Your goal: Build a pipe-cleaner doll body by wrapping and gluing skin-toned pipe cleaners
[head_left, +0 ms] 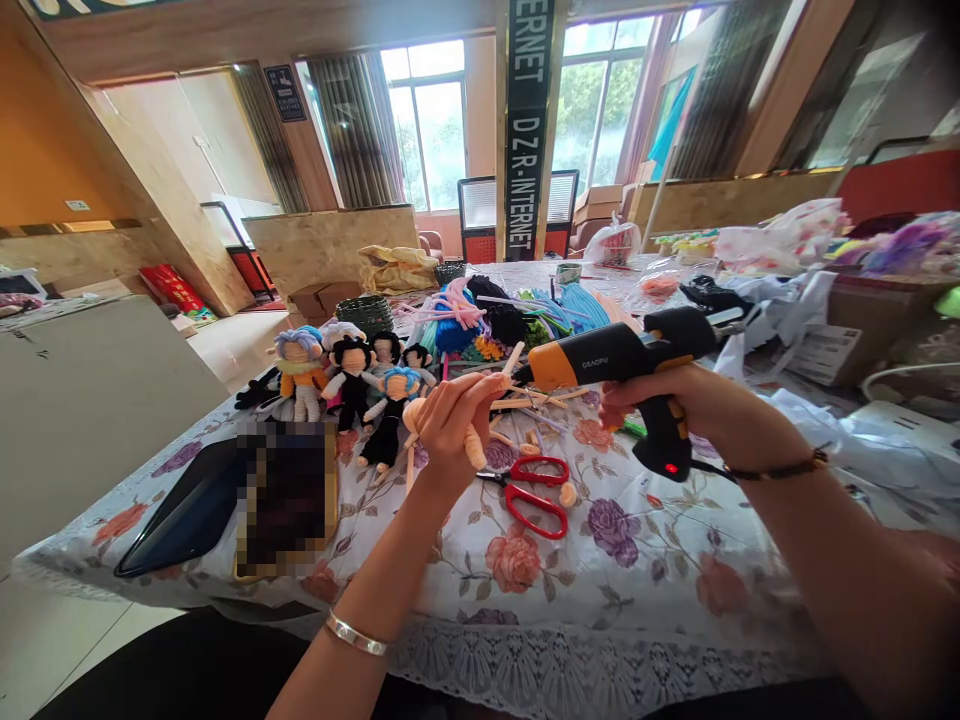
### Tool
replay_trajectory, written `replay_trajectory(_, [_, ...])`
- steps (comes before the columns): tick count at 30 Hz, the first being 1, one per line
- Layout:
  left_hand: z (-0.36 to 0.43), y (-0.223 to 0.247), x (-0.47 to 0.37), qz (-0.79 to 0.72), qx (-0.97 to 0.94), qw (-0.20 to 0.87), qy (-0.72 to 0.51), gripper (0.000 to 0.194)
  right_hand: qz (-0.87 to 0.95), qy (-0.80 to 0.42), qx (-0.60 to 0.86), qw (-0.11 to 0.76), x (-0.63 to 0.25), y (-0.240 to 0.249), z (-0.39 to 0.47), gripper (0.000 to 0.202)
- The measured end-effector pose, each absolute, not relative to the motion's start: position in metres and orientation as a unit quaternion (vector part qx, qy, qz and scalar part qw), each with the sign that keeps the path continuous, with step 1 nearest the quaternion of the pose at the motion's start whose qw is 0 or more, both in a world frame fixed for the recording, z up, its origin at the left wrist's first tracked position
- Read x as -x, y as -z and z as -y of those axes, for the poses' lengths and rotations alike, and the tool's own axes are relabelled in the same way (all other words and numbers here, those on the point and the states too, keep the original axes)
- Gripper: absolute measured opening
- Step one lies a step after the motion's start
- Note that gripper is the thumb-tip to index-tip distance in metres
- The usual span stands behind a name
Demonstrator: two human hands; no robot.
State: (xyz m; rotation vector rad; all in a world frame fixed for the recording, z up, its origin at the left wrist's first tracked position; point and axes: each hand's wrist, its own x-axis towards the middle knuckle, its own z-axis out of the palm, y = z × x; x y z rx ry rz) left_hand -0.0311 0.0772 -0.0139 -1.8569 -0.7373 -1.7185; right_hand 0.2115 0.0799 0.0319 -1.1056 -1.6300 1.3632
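Observation:
My right hand is wrapped round the handle of a black and orange glue gun, whose small red light is lit. The gun's nozzle points left and meets the fingertips of my left hand. Those fingers are closed on a peach-coloured pipe-cleaner doll part, partly hidden by the hand. A pale stem sticks up from the fingertips. Below them, red-handled scissors lie on the table, beside a small peach coil.
Several finished dolls stand at the left, behind a dark phone-like slab and a gold-edged one. Bundles of coloured pipe cleaners lie further back. White plastic bags and a cardboard box crowd the right side. A flowered cloth covers the table.

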Motion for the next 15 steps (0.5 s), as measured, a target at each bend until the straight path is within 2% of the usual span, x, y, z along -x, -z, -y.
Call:
replay_trajectory(6, [-0.0797,0.0157,0.0314,0.258,0.678,0.255,0.639,0.015,0.621,-0.558,0.416,0.360,-0.2094,-0.0324,-0.0793,0.009])
replay_trajectory(15, [-0.0765,0.0121,0.0306,0.281,0.679,0.260,0.626,0.012,0.609,-0.537,0.448,0.375,-0.2057,-0.0358,-0.0758,0.010])
